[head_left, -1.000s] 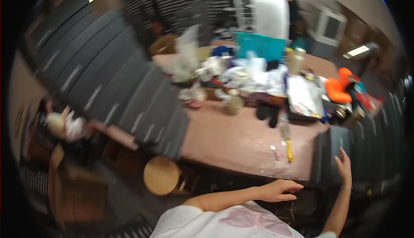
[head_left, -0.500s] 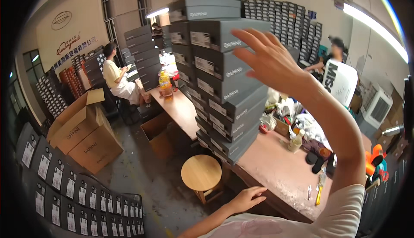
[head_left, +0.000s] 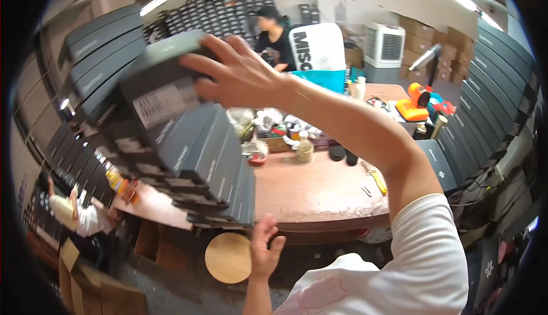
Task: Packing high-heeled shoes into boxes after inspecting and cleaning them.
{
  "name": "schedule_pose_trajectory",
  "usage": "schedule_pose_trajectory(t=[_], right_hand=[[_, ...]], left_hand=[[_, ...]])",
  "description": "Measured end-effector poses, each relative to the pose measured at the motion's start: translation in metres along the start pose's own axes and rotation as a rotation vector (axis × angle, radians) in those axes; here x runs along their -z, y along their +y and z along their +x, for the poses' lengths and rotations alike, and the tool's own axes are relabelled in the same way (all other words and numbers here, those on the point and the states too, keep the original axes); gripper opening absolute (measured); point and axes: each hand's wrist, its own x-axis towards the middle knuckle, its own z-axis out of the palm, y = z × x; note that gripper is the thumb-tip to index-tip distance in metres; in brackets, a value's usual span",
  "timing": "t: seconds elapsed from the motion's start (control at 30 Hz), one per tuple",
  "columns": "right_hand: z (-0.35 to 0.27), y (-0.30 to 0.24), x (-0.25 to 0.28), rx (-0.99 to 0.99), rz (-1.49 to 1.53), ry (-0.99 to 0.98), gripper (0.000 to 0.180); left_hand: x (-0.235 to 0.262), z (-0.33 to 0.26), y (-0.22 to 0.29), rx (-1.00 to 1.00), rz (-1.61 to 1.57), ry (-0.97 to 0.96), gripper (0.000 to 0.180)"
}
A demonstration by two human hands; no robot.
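Observation:
My right hand (head_left: 242, 78) reaches across at the upper middle and is closed on the end of a dark grey shoebox (head_left: 157, 81) with a white label. That box sits tilted at the upper part of a tall stack of shoeboxes (head_left: 197, 143); whether it still touches the boxes under it I cannot tell. My left hand (head_left: 265, 249) is low in front of the table edge, empty, with its fingers pointing up and apart. A round wooden stool (head_left: 228, 258) stands beside it.
The table (head_left: 314, 186) carries a yellow-handled cutter (head_left: 378, 182), a jar (head_left: 305, 150) and an orange tape dispenser (head_left: 414, 106). Another shoebox stack (head_left: 485, 103) rises at right. A co-worker in black (head_left: 277, 41) is behind the table; a seated person (head_left: 80, 212) is at far left.
The view has turned right. My right hand, formerly open in front of the stack, has taken hold of a shoebox, now tilted. My left hand has turned from lying sideways to fingers up.

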Motion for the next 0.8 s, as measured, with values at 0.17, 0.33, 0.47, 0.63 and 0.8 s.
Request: schedule_pose_trajectory(t=[0.17,0.33,0.47,0.63,0.8], right_hand=[[-0.184,-0.077,0.126,-0.157,0.282,-0.069,0.029],[-0.307,-0.183,0.177,-0.863,1.056,-0.264,0.033],[-0.371,-0.207,0.157,-1.241,1.066,-0.296,0.035],[-0.480,-0.239,0.100,-1.808,0.578,-0.530,0.049],[-0.546,-0.222,0.070,-2.345,1.210,-1.108,0.057]], left_hand=[[-0.010,0.079,-0.007,0.158,-1.104,0.032,0.098],[-0.069,0.093,-0.078,0.223,-0.938,-0.147,0.075],[-0.107,0.068,-0.156,0.353,-0.377,-0.053,0.056],[-0.090,0.081,-0.251,1.136,-0.259,0.036,0.061],[-0.115,0.095,-0.305,1.033,-0.345,0.143,0.059]])
